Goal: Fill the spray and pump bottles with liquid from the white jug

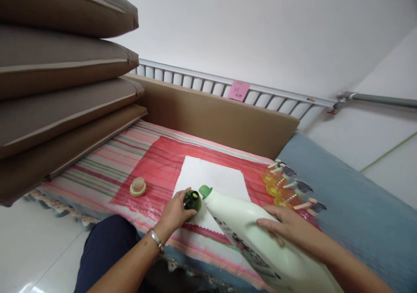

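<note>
My left hand [174,212] is closed round a small dark green bottle [194,204], steadying it on a white scallop-edged sheet [211,173]. In my right hand [288,228] is a large pale green jug [241,217], gripped at its handle and tipped over to the left. The jug's green spout [205,191] sits just beside the bottle's open mouth. Whether any liquid is flowing I cannot tell. A pale round cap [138,186] lies left of the sheet on a red see-through film [156,167].
Several pump bottles with yellow, orange and pink liquid [276,182] stand in a row at the right. Thick brown cushions [65,84] are stacked at the left. Behind the striped cloth [107,158], a brown board [208,114] leans before a radiator [195,82] bearing a pink note [239,91].
</note>
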### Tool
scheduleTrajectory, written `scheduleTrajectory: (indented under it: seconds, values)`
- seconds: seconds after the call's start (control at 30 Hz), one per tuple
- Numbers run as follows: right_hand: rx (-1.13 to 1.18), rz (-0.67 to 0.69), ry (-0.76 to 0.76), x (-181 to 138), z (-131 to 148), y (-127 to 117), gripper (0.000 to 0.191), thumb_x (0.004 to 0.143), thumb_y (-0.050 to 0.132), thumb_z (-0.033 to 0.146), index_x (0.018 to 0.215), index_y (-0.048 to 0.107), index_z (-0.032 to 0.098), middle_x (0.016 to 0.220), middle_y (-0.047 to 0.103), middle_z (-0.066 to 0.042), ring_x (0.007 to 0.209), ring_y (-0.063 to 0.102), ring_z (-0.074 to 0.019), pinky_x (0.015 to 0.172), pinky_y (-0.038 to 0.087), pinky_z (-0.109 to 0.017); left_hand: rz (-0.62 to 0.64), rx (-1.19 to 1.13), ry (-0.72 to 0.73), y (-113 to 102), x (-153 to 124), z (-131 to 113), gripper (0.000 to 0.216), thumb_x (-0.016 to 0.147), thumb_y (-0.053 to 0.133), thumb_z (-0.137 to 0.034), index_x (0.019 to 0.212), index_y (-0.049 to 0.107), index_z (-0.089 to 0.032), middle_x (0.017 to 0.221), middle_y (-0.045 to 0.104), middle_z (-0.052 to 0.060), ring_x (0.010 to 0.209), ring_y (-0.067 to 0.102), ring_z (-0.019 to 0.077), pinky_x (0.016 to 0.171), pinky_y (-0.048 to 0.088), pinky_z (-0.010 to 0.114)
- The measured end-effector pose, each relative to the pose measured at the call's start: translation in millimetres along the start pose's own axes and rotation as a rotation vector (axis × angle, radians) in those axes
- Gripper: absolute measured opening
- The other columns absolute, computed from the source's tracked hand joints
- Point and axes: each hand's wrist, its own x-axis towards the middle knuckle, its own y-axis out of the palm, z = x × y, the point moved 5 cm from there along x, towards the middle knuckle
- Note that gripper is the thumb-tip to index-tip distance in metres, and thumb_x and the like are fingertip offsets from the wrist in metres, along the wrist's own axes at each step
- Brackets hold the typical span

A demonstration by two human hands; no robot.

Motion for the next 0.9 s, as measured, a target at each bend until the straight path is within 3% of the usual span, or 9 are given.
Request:
scheduleTrajectory:
  seconds: [0.2,0.37,0.63,0.77,0.9]
  values:
    - [0.271,-0.254,0.059,-3.2,-21.7,-21.2,0.041,0.082,0.047,0.056,0.062,0.047,0.02,0.045,0.047,0.005,0.048,0.046,-0.0135,0.051,0.036,-0.024,-0.004,-0.02,0.012,0.3,-1.3,8.4,0.075,0.066,0.073,-0.027,0.134,0.042,-0.022,0.129,0.056,0.007,0.111,0.057,0.0222,0.093,0.042,0.03]
    - [0.605,-0.522,-0.01,24.9,-35.7,-24.5,0.041,0.076,0.052,0.062,0.074,0.043,0.022,0.047,0.044,0.007,0.037,0.039,-0.0117,0.042,0.032,-0.025,-0.041,-0.07,0.033,0.3,-2.6,11.6,0.072,0.065,0.073,-0.025,0.132,0.045,-0.021,0.127,0.058,0.007,0.113,0.056,0.0219,0.096,0.042,0.031]
    - [0.539,-0.967,-0.06,95.0,-45.0,-17.9,0.041,0.078,0.05,0.063,0.073,0.038,0.024,0.058,0.048,0.006,0.058,0.05,-0.0163,0.06,0.041,-0.027,-0.078,-0.054,-0.036,7.5,-1.0,18.3,0.073,0.065,0.068,-0.025,0.133,0.042,-0.02,0.127,0.059,0.007,0.116,0.055,0.0205,0.096,0.042,0.029]
    - [0.504,-1.039,-0.039,123.0,-51.8,-8.8,0.043,0.076,0.046,0.067,0.074,0.034,0.026,0.066,0.054,0.002,0.066,0.056,-0.0207,0.06,0.043,-0.029,-0.089,-0.016,-0.036,9.2,2.2,20.6,0.07,0.064,0.067,-0.024,0.131,0.046,-0.021,0.128,0.059,0.005,0.117,0.055,0.0211,0.098,0.042,0.027]
    - [0.487,-0.989,-0.051,138.4,-67.2,5.5,0.042,0.079,0.038,0.066,0.081,0.038,0.025,0.076,0.061,-0.003,0.071,0.062,-0.0227,0.062,0.047,-0.03,-0.102,-0.022,-0.044,10.9,5.7,22.7,0.068,0.063,0.065,-0.023,0.128,0.048,-0.022,0.122,0.063,0.004,0.111,0.059,0.0203,0.093,0.046,0.024]
